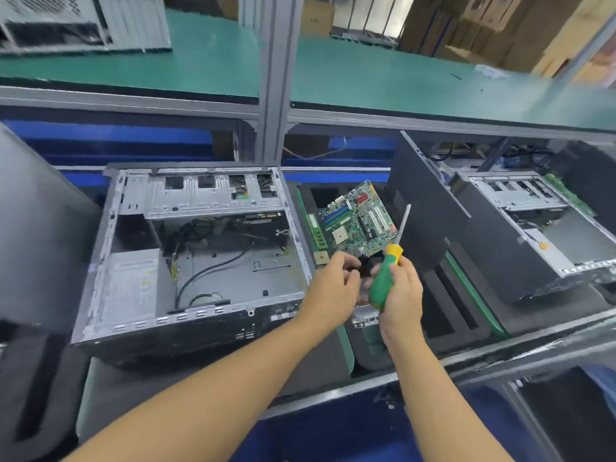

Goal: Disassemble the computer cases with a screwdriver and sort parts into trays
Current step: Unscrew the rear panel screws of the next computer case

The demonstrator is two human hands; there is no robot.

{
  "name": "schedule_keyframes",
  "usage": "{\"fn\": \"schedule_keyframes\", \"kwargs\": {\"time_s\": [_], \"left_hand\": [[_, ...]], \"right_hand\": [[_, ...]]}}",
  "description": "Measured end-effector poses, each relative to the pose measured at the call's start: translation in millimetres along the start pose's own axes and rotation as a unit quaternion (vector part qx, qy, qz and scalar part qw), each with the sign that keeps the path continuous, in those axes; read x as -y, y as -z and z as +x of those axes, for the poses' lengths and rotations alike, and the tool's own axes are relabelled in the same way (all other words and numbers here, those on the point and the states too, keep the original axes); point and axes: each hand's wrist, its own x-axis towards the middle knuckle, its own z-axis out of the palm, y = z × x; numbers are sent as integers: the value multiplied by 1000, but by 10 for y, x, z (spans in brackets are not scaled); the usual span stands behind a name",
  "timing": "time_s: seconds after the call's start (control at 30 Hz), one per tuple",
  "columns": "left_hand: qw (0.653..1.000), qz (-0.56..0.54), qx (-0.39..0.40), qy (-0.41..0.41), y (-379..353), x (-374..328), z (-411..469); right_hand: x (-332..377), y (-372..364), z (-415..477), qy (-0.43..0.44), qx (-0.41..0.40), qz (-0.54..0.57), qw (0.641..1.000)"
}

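The person is holding a green motherboard (358, 221) tilted up over the black foam tray (466, 295) that is sitting between two opened computer cases. The left hand (333, 283) is curling its fingers around a dark part near the board's lower half, while the right hand (401, 296) is clenching the green and yellow handle of a screwdriver (385, 278), whose shaft is pointing up across the board's right edge. The left case (200, 261) is lying on its side with its panel off, showing a grey power supply (133, 285) and loose black cables. The right case (533, 228) is lying open too. A black side panel (423, 208) is leaning between the tray and that case, just behind the screwdriver shaft. In the tray, to the left of the board, a memory stick (316, 228) and a small square chip (321, 258) are resting. Above, a green-matted shelf (383, 81) is carrying another case (66, 25), cut off by the top left corner, with blurred cardboard boxes (493, 28) behind. Both hands are covering the board's middle, so the dark part the left fingers are grasping is hard to make out, and whether the right hand is also touching the board cannot be told. Metal ports are peeking out just below the hands.
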Motion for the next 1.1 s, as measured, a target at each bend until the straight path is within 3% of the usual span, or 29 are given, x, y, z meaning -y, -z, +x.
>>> {"fn": "schedule_keyframes", "kwargs": {"time_s": [0.13, 0.23, 0.43, 0.6, 0.7, 0.9, 1.1], "left_hand": [[997, 43, -50, -27, 841, 16, -154], [984, 173, -2, -38, 1587, 214, -277], [890, 437, 112, -59, 2844, 632, -463], [870, 448, 197, -62, 3242, 1019, -693], [865, 460, 171, -101, 3348, 1243, -835], [820, 529, 171, -135, 3479, 1513, -972], [823, 514, 185, -156, 3510, 1560, -950]], "right_hand": [[-54, -552, -551, -33, 105, 38, 993], [-256, -920, -954, -68, 130, 39, 988], [-618, -1435, -1642, -140, 154, 81, 975], [-1042, -1533, -2328, -171, 183, 50, 967], [-1430, -1488, -2771, -210, 196, 0, 958], [-1966, -1591, -3163, -272, 238, -213, 908], [-2132, -1816, -3082, -246, 195, -216, 925]]}}
